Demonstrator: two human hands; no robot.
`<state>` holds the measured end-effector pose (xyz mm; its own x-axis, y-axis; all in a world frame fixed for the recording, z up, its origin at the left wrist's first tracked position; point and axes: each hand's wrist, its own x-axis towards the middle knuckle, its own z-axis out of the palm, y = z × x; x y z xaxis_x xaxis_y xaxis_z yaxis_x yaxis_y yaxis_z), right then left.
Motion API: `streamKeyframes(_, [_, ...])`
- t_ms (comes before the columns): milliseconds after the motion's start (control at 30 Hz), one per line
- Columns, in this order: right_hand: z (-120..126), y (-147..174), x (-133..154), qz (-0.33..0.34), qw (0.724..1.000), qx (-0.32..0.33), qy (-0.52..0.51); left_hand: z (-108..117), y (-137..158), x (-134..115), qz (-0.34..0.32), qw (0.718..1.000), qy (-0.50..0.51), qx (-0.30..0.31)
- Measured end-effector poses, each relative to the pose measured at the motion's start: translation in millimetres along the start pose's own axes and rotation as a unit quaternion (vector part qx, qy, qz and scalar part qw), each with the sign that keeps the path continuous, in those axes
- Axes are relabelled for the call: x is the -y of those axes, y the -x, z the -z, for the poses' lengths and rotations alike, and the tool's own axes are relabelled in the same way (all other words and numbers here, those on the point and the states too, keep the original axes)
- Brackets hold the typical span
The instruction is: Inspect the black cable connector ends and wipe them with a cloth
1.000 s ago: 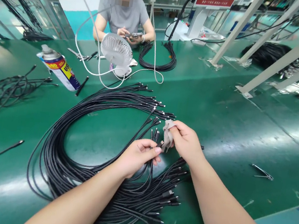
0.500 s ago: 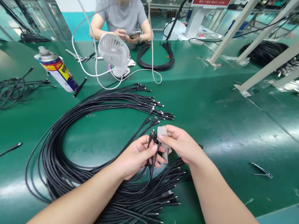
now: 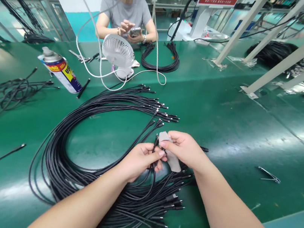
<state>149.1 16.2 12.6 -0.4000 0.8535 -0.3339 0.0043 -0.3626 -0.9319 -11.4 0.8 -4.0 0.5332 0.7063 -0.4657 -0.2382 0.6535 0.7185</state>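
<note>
My left hand [image 3: 145,159] is closed around the connector ends of a few black cables [image 3: 155,142], near the middle of the view. Just to its right, my right hand [image 3: 182,148] pinches a grey cloth [image 3: 173,162] against those connectors; part of it hangs below the fingers. How many ends the left hand holds is hidden by the fingers. A large bundle of black cables [image 3: 60,146] curves in a C shape on the green table around and under my hands. Its connector ends point right in two groups, one beyond my hands and one nearer me.
On the table [image 3: 239,142] stand a tilted spray can [image 3: 63,74] and a white fan [image 3: 118,52]. Loose cables [image 3: 12,93] lie at left, nail clippers [image 3: 270,175] at right. A person [image 3: 126,15] sits opposite holding a phone. Slanted posts [image 3: 286,54] rise at far right.
The grey cloth now hangs lower and spreads further right beneath my right hand. My hands stay close together. The person opposite has lifted one hand over the phone.
</note>
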Motion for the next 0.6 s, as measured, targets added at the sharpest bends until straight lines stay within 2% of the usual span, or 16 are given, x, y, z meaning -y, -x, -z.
streamKeyframes(67, [1.6,0.1,-0.3,0.003,1.000,-0.005,-0.016,0.1,0.6,-0.3,-0.008,1.000,-0.007,0.000])
streamKeyframes(267, [7.1,0.5,-1.9,0.013,0.997,0.075,0.000,0.8,2.2,-1.0,-0.013,1.000,-0.003,0.007])
streamKeyframes(433, [3.8,0.4,-2.5,0.007,0.999,0.037,-0.008,0.3,1.8,-0.2,-0.010,1.000,-0.002,0.016])
streamKeyframes(600, [4.0,0.9,-0.7,0.009,0.998,0.061,-0.021,1.1,1.8,-1.0,-0.016,0.999,-0.030,0.017])
